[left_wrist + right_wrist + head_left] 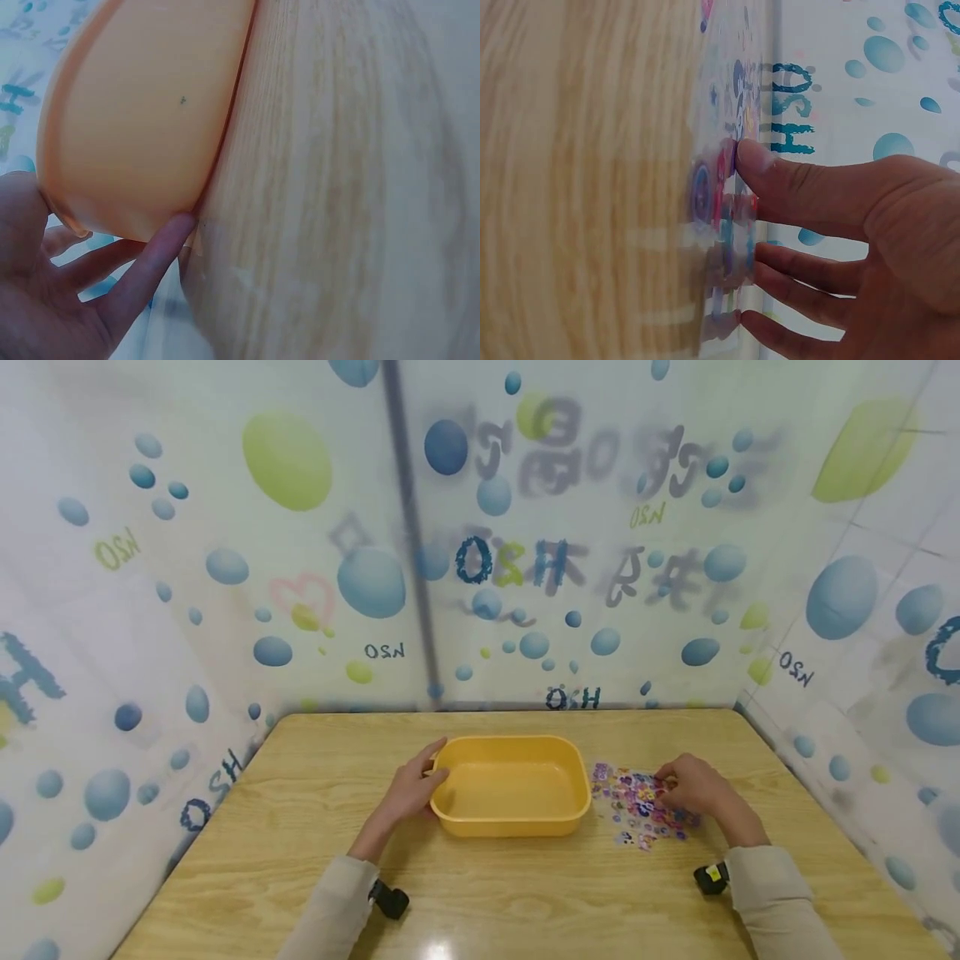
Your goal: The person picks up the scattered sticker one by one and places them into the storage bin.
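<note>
A person's left hand [411,783] grips the yellow tub [510,828] across its left rim, seemingly to steady it; the right hand [693,789], fingers parted, touches colourful stickers [637,797] spread just beside it on the table [525,902], apparently within easy reach.

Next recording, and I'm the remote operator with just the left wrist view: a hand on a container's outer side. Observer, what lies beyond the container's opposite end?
Observer: In the head view, many small, colorful sticker-like pieces lie spread on the table, just right of the yellow container.

Operator: I can't see the other hand. Where is it?

Observer: The right hand is at those pieces, its fingertips down among them; whether it pinches one, I can't tell.

Operator: Where does the thumb of my hand sit?

Observer: The head view shows the left hand with its thumb over the container's left rim.
</note>
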The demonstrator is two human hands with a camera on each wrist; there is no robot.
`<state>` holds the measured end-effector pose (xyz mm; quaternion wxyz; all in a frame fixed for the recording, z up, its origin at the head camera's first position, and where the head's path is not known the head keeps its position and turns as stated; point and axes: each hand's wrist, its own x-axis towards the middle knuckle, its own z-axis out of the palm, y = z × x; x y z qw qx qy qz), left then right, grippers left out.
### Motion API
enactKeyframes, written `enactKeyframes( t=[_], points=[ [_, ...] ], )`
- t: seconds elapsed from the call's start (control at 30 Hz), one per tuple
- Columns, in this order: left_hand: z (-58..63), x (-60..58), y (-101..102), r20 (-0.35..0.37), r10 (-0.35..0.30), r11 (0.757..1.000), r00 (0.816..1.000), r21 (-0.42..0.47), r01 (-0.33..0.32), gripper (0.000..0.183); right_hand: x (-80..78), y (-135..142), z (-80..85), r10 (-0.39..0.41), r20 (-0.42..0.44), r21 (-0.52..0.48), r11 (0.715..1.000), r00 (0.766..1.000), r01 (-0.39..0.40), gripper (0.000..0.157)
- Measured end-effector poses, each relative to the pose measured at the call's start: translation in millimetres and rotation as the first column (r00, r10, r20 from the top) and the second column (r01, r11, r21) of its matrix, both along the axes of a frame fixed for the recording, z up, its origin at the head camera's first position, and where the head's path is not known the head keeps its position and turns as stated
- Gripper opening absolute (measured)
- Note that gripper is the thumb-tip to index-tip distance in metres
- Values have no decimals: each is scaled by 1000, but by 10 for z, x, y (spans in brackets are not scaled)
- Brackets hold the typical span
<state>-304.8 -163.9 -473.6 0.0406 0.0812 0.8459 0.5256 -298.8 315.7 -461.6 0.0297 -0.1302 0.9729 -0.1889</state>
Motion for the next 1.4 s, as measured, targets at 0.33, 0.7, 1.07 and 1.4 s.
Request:
enactKeyframes(
  t=[0.33, 0.7, 1.07, 1.4],
  points=[
    [-49, 20, -8, 10, 2, 1000, 1000, -8, -2, 60, 42, -15, -31, -15, 15, -8, 1000, 1000, 16, 30],
    [-42, 15, -2, 7, -8, 1000, 1000, 7, 8, 60, 45, -35, -52, -30, -38, 0, 1000, 999, 30, 38],
    [-26, 8, 2, 7, -4, 1000, 1000, 5, 4, 59, 71, -5, -73, -12, -115, -65, 998, 993, 4, 14],
    [5, 7, 12, 19, -3, 1000, 1000, 10, 3, 59, 116, 10, -1, -179, -33, -216, 962, 983, 168, 18]
  ],
)
